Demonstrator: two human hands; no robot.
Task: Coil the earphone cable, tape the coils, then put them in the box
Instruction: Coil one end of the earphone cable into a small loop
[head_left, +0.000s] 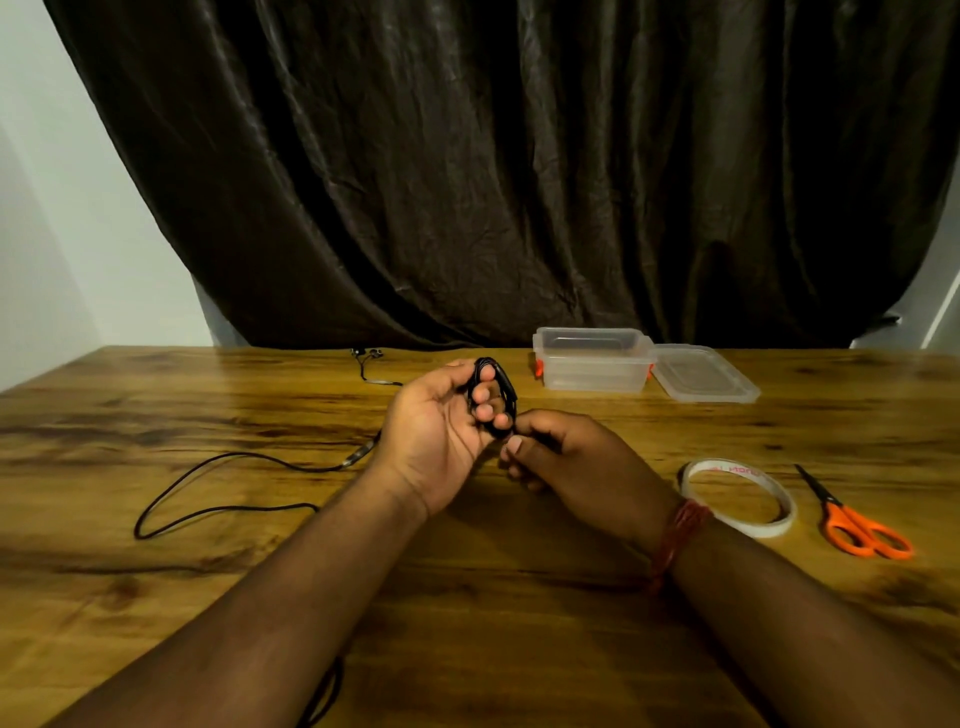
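Head view: black earphone cable (492, 393) wound in loops around the curled fingers (485, 391) of the left hand (441, 431), palm up. Right hand (563, 457) just below the loops, fingertips pinching the cable close to the coil. Loose cable end trailing left across the desk (467, 597). Open box (595, 359) behind, lid (704, 373) beside it. Tape roll (740, 496) and orange scissors (857, 522) at right.

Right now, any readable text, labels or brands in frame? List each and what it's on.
Tape roll: red print on the inner core, too blurred to read.
Box, lid, scissors: no text visible.
Nothing else carries writing.
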